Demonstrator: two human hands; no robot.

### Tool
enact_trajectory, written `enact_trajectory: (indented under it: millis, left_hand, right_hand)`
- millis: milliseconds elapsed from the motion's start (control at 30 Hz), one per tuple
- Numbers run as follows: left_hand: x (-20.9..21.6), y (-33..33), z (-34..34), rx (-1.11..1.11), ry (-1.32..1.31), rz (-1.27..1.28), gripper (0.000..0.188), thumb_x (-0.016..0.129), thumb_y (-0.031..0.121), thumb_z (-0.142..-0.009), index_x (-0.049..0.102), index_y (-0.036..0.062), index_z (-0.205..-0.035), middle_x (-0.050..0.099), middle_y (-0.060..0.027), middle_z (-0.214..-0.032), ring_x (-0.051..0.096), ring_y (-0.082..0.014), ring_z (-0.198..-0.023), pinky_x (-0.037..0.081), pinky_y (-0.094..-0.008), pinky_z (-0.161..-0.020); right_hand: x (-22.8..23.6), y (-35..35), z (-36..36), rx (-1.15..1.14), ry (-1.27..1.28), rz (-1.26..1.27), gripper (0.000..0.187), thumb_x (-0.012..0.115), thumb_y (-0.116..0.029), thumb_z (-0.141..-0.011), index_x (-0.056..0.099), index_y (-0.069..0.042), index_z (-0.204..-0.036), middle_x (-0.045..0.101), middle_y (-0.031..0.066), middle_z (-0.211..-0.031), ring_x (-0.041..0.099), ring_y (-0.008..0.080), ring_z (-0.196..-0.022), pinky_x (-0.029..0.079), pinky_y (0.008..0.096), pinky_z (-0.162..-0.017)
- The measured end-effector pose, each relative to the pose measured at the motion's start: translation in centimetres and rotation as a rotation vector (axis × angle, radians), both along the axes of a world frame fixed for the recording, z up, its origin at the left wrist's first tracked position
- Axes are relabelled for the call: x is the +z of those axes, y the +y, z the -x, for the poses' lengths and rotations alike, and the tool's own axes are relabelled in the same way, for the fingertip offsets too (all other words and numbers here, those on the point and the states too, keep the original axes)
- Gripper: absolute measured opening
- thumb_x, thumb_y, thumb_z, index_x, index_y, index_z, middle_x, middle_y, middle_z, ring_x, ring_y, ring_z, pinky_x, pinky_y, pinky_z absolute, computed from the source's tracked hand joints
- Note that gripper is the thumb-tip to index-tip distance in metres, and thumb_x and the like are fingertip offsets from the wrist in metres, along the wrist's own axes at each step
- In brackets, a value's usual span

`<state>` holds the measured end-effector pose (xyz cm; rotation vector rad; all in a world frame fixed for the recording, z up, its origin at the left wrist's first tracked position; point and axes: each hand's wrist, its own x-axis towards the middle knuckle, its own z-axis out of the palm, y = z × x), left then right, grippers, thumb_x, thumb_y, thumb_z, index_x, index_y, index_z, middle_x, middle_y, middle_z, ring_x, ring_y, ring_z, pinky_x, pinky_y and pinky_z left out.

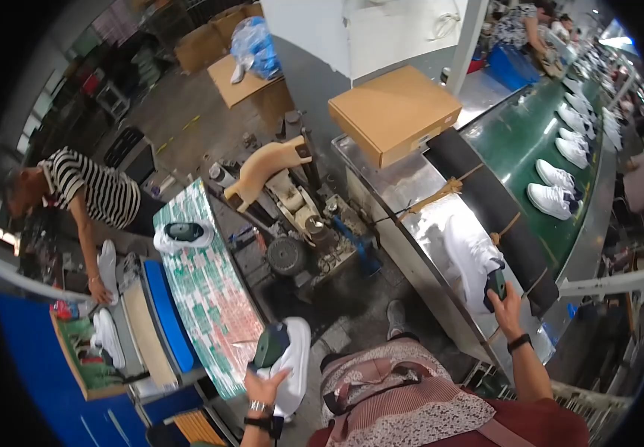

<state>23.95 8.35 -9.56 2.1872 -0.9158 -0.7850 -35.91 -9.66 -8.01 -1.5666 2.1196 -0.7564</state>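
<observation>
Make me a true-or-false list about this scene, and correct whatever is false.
1. The left hand holds a white shoe. True.
2. The right hand is empty. False: it holds the dark end of a second shoe.
3. The person at the far left wears a striped top. True.
4. The shoes on the green belt are all black. False: they are mainly white.
5. The blue bag lies on the green belt. False: it is on cardboard at the back.
6. The flat box is closed. True.
</observation>
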Motion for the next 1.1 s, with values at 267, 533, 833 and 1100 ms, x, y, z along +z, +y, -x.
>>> enact_trajectory:
  millis: [267,533,833,1100]
  left_hand:
    - [4.1,-16.0,17.5,-0.052,0.981,0.371,0.054,0.082,0.020,-0.088,0.062,-0.0073,-0.130,0.073,-0.0084,-0.116,0.070,-0.0175,-0.099,0.056,-0.0332,-0.088]
    - [1.3,-25.2,22.9,0.140,1.538,0.467,0.061,0.062,0.040,-0.104,0.053,-0.0062,-0.142,0.067,-0.0153,-0.131,0.069,-0.0245,-0.115,0.056,-0.0385,-0.098]
    - [1.9,-30.9,20.4,0.163,1.808,0.755,0.075,0.043,0.061,-0.106,0.043,0.0044,-0.155,0.057,-0.0174,-0.148,0.059,-0.0332,-0.131,0.048,-0.0452,-0.111]
    - [-0.4,-31.7,19.5,0.116,2.012,0.773,0.077,0.042,0.064,-0.105,0.044,0.0048,-0.154,0.056,-0.0168,-0.149,0.058,-0.0309,-0.133,0.046,-0.0471,-0.114]
  right_hand:
    - [0.3,-7.6,-6.0,0.266,-0.253,0.111,0.091,0.081,-0.028,-0.088,0.031,0.003,-0.158,0.044,0.0218,-0.156,0.037,0.0340,-0.148,0.032,0.0442,-0.121]
    - [7.1,-13.6,-23.6,0.633,-0.975,0.011,0.102,0.075,-0.025,-0.089,0.012,0.006,-0.163,0.039,0.0267,-0.157,0.042,0.0330,-0.145,0.033,0.0405,-0.120]
    - [10.5,-19.7,-31.0,0.798,-0.158,0.087,0.104,0.074,-0.041,-0.087,0.017,0.004,-0.163,0.055,0.0379,-0.131,0.059,0.0491,-0.119,0.046,0.0485,-0.104]
    - [15.9,-18.9,-39.6,0.895,0.460,0.034,0.111,0.072,-0.053,-0.077,0.025,0.006,-0.159,0.058,0.0433,-0.112,0.066,0.0547,-0.093,0.056,0.0557,-0.082]
